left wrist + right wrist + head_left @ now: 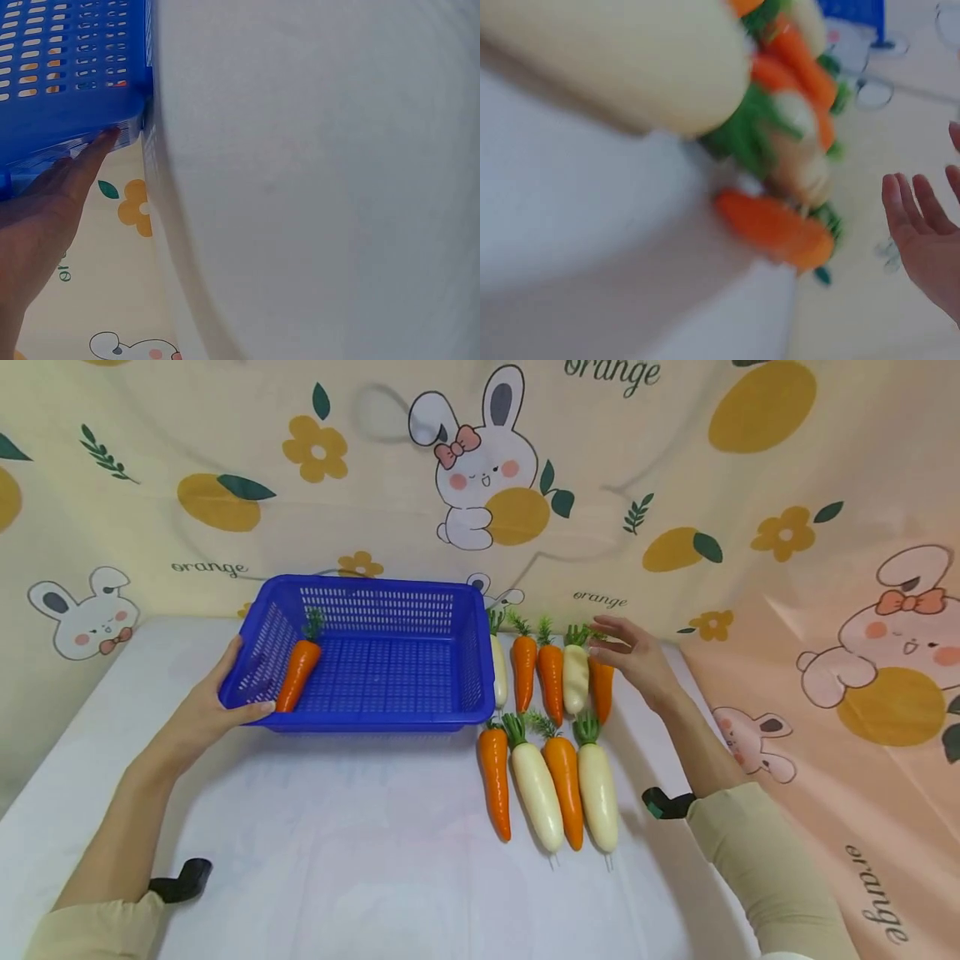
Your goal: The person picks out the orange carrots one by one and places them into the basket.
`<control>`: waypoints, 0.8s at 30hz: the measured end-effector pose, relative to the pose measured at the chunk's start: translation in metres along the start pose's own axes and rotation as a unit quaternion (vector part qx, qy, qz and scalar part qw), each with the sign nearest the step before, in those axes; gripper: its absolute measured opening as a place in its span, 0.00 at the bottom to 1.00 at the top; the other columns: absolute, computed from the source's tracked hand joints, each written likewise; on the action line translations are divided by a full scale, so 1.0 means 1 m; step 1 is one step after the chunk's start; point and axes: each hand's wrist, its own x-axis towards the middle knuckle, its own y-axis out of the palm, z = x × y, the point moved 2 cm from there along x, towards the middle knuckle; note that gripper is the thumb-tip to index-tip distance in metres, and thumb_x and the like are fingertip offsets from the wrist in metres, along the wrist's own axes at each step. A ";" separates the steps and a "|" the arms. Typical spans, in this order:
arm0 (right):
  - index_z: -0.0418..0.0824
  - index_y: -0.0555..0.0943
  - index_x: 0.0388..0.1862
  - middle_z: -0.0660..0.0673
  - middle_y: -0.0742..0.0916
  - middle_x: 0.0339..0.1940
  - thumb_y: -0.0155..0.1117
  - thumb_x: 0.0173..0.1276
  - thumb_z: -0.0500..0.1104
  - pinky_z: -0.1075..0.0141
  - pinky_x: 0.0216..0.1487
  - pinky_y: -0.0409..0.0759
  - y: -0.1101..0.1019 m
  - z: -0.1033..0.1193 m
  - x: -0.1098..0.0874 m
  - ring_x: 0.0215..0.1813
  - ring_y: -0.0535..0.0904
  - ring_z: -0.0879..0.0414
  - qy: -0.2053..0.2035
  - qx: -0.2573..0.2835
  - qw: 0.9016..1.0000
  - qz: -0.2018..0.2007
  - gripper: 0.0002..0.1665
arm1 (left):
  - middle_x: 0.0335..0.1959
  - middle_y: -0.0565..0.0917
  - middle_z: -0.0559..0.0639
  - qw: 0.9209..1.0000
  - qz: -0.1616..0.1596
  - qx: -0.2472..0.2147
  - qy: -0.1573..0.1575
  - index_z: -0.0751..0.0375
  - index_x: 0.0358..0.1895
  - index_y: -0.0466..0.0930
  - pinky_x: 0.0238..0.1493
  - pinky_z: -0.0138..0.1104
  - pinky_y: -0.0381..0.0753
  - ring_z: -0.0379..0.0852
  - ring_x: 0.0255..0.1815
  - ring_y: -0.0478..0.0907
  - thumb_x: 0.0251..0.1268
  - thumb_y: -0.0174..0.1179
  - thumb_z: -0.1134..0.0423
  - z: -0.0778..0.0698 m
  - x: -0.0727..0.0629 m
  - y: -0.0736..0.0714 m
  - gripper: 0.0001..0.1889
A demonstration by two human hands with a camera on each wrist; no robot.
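Observation:
My left hand [197,714] holds the blue plastic basket [375,720] by its left end, thumb over the front rim and fingers along the outside. One carrot [298,675] with a green top lies inside, against the left wall. At the right, my right hand [637,662] hovers with fingers spread and slightly bent over the leafy top of the rightmost back-row carrot [602,689]. Nothing is in its grasp; the right wrist view shows the palm [934,244] apart from that carrot [776,229]. A white radish [575,681] lies just left of that carrot.
Two more carrots [525,672] and a white radish [498,672], partly hidden by the basket, fill out the back row. In front lie two carrots [495,785] and two white radishes [597,797]. A printed cloth [585,443] hangs behind the white table [322,843].

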 end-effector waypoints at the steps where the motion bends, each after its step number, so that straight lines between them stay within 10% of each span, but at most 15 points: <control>1: 0.44 0.68 0.74 0.40 0.74 0.70 0.65 0.71 0.42 0.71 0.58 0.78 -0.003 -0.006 0.000 0.68 0.72 0.39 0.001 0.007 1.000 -0.002 0.34 | 0.81 0.27 0.54 1.000 0.000 0.000 -0.001 0.32 0.77 0.20 0.71 0.69 0.36 0.66 0.79 0.25 0.70 0.62 0.55 0.000 0.000 0.000 0.55; 15: 0.35 0.66 0.74 0.30 0.70 0.72 0.64 0.70 0.35 0.79 0.50 0.77 -0.029 -0.071 0.003 0.70 0.67 0.33 0.021 -0.020 0.998 -0.059 0.34 | 0.81 0.27 0.53 1.000 -0.010 -0.010 0.003 0.32 0.76 0.20 0.70 0.69 0.38 0.65 0.79 0.26 0.70 0.62 0.54 -0.001 -0.001 0.000 0.54; 24: 0.30 0.60 0.76 0.26 0.67 0.72 0.64 0.69 0.32 0.60 0.53 0.84 -0.022 -0.062 -0.005 0.64 0.73 0.37 0.058 -0.010 0.998 -0.011 0.39 | 0.81 0.27 0.52 1.000 -0.010 -0.019 0.012 0.33 0.77 0.21 0.72 0.67 0.36 0.64 0.79 0.26 0.70 0.62 0.55 0.001 -0.002 0.002 0.54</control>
